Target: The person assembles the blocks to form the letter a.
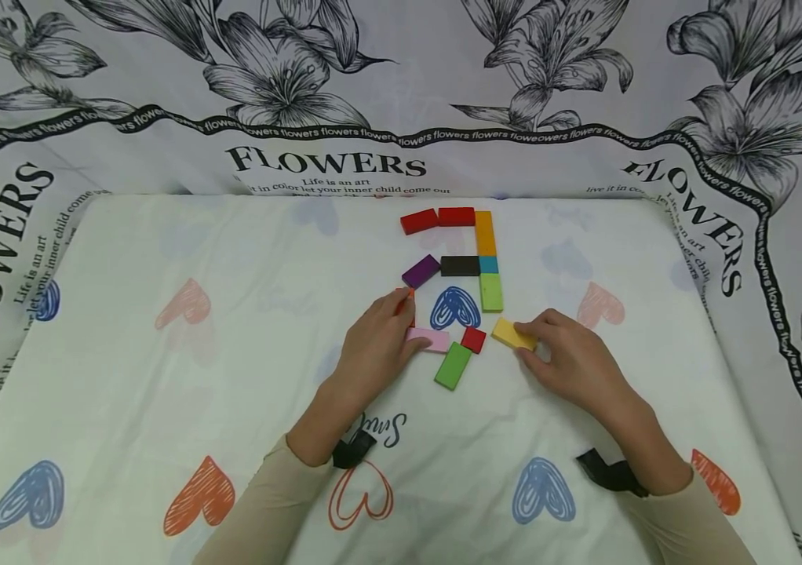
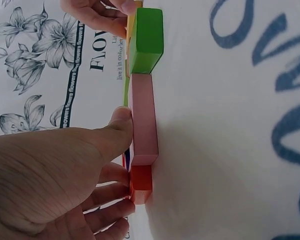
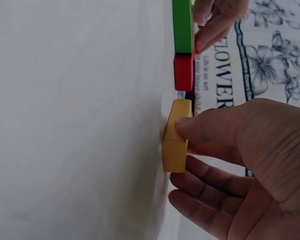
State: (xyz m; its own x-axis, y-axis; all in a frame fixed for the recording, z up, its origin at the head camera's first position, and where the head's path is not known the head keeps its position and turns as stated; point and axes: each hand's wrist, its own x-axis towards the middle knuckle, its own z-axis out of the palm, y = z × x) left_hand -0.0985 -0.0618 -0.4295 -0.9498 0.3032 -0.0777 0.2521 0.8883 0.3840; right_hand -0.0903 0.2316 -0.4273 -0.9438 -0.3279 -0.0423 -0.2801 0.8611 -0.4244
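Flat coloured blocks form a ring on the white heart-print cloth. My left hand [image 1: 373, 337] is at the ring's left side, its fingers against an orange-red block [image 2: 141, 182] and its thumb on the pink block [image 1: 432, 339]. My right hand [image 1: 570, 357] pinches a yellow block [image 1: 512, 333] between thumb and fingers at the lower right. Beside that block lie a small red block [image 1: 473, 340] and a tilted green block [image 1: 453, 366], corners meeting. Most of the orange-red block is hidden by my left hand in the head view.
Further round are a purple block [image 1: 421, 271], black block [image 1: 460, 266], blue block [image 1: 488, 264], light green block [image 1: 491, 293] and orange block [image 1: 485, 233]. Two red blocks [image 1: 456, 216] lie at the top. A flower-print cloth [image 1: 528, 169] borders the far side.
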